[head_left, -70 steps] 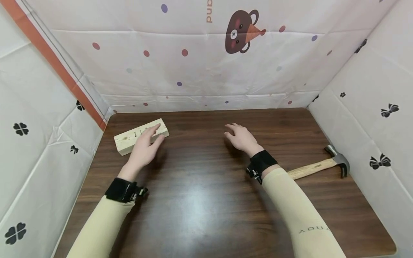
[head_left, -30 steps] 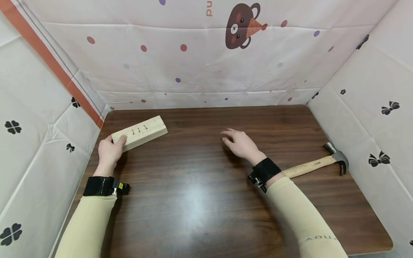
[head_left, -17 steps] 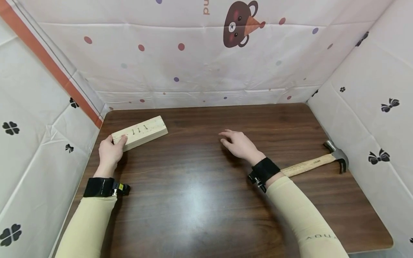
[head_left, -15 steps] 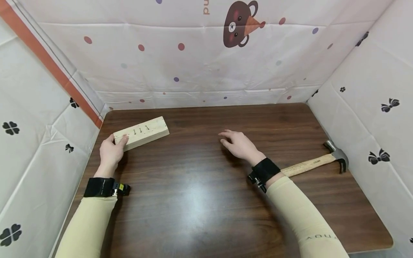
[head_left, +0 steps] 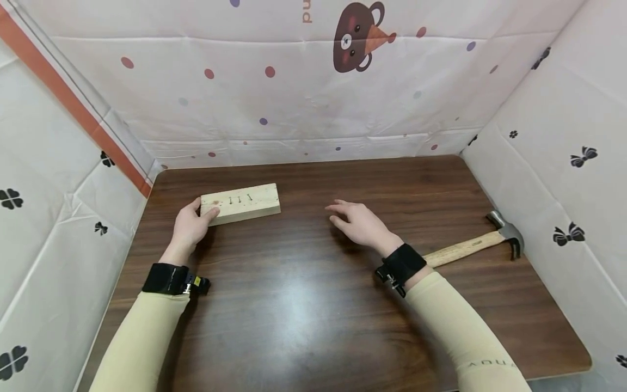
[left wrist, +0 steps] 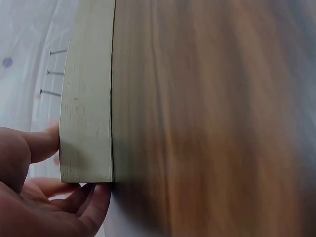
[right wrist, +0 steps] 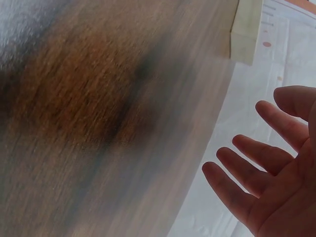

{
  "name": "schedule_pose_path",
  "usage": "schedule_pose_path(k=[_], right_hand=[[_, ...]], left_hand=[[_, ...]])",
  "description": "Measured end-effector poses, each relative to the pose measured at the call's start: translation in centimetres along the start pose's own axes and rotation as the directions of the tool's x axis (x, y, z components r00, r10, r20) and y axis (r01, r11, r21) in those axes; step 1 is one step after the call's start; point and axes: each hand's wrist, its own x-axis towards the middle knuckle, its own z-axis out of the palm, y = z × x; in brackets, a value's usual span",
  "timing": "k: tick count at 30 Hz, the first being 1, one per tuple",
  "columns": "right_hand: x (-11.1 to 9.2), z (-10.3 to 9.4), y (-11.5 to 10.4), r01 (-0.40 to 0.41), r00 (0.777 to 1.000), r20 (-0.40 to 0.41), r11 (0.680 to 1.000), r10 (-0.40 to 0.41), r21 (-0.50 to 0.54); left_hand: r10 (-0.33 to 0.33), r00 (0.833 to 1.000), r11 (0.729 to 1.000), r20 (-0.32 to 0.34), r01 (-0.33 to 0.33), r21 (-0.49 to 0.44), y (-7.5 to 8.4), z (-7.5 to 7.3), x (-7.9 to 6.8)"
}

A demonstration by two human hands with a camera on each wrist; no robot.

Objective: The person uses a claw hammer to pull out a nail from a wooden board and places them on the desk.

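A pale wooden block (head_left: 252,208) lies on the table towards the back left. Three nails (left wrist: 56,73) stick out of its top face in a row, spaced along its length. My left hand (head_left: 190,226) grips the block's left end, the thumb on the top near the corner and the other fingers against the end face. Over the middle of the table hovers my right hand (head_left: 361,224), fingers spread and relaxed, touching nothing; the right wrist view shows bare fingers (right wrist: 242,170). To the right lies a claw hammer (head_left: 465,249), its handle end hidden behind my right wrist.
The brown wooden table (head_left: 294,326) has patterned white sheeting at its back and both sides. The hammer's steel head (head_left: 511,233) lies near the right edge. Black straps with small cameras circle both wrists.
My left hand moved to the block's left end and took hold of it. The block has since slid right and turned slightly. The right hand and hammer stayed nearly still.
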Motion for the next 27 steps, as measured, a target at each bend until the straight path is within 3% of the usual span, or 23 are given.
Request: schedule_pose_path(k=[7, 16, 22, 27], right_hand=[[-0.4, 0.0, -0.2, 0.016, 1.0, -0.015, 1.0, -0.016, 0.01], [-0.9, -0.4, 0.0, 0.01, 1.0, -0.022, 1.0, -0.01, -0.014], [-1.2, -0.3, 0.3, 0.006, 1.0, -0.02, 1.0, -0.007, -0.014], [-1.3, -0.3, 0.5, 0.014, 1.0, -0.016, 1.0, -0.014, -0.013]], left_hand=[[0.129, 0.987, 0.991, 0.092, -0.13, 0.01, 1.4, 1.9, 1.0], [0.254, 0.941, 0.967, 0.222, -0.252, -0.037, 3.7, 4.9, 2.8], [0.339, 0.892, 0.938, 0.298, -0.344, -0.038, 5.9, 7.7, 3.5], [0.378, 0.852, 0.922, 0.361, -0.381, -0.067, 7.5, 9.3, 3.5]])
